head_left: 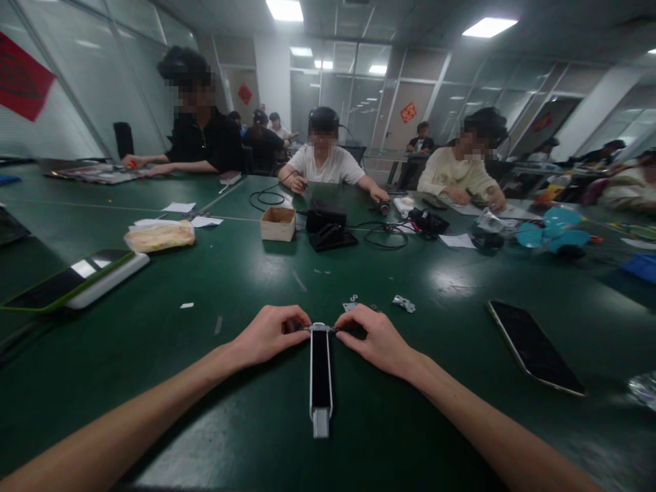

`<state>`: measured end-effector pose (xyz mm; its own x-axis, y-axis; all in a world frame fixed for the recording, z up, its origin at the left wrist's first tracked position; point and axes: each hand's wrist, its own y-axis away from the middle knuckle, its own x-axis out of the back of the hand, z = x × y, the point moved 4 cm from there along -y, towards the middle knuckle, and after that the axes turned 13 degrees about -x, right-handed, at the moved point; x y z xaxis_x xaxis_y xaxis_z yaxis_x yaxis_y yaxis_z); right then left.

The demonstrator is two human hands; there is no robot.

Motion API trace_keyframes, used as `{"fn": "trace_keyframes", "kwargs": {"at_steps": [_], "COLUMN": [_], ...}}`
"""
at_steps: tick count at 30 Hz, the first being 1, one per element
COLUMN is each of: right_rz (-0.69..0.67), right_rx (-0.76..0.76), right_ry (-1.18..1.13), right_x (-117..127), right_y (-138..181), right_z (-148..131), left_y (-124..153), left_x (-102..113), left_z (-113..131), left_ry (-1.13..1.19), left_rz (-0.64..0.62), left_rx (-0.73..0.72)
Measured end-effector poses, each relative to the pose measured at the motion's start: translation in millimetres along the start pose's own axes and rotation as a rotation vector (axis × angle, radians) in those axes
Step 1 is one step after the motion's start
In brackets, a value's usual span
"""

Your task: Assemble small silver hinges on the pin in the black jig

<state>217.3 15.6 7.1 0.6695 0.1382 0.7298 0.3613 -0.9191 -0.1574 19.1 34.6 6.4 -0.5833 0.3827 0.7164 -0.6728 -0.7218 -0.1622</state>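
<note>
A long black bar with a silver frame (320,372) lies on the green table (246,273), pointing away from me. My left hand (269,335) pinches at the left of its far end with fingers curled closed. My right hand (376,338) pinches at the right of that same end, fingers closed. Whatever small part sits between the fingertips is too small to make out. Small metal brackets (403,303) lie just beyond my right hand.
A dark phone (536,347) lies to the right and a phone on a white pad (72,280) to the left. Farther off are a cardboard box (278,223), a black device with cables (328,229), a bagged item (160,236), a blue fan (553,231). Several people sit at the far edge.
</note>
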Motion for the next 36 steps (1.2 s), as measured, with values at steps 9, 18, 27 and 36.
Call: {"fn": "trace_keyframes", "kwargs": {"at_steps": [9, 18, 27, 36], "right_rz": [0.024, 0.027, 0.081, 0.047], "right_rx": [0.038, 0.06, 0.15, 0.146], "right_ry": [0.06, 0.065, 0.07, 0.107], "right_x": [0, -1, -5, -5], "right_y": [-1, -1, 0, 0], "right_z": [-6, -11, -9, -12], "left_y": [-2, -1, 0, 1], "left_x": [1, 0, -5, -7], "left_z": [4, 5, 1, 0], "left_ry": [-0.02, -0.033, -0.087, -0.119], "left_rz": [-0.028, -0.019, 0.008, -0.006], "left_rx": [0.031, 0.004, -0.1, -0.175]}}
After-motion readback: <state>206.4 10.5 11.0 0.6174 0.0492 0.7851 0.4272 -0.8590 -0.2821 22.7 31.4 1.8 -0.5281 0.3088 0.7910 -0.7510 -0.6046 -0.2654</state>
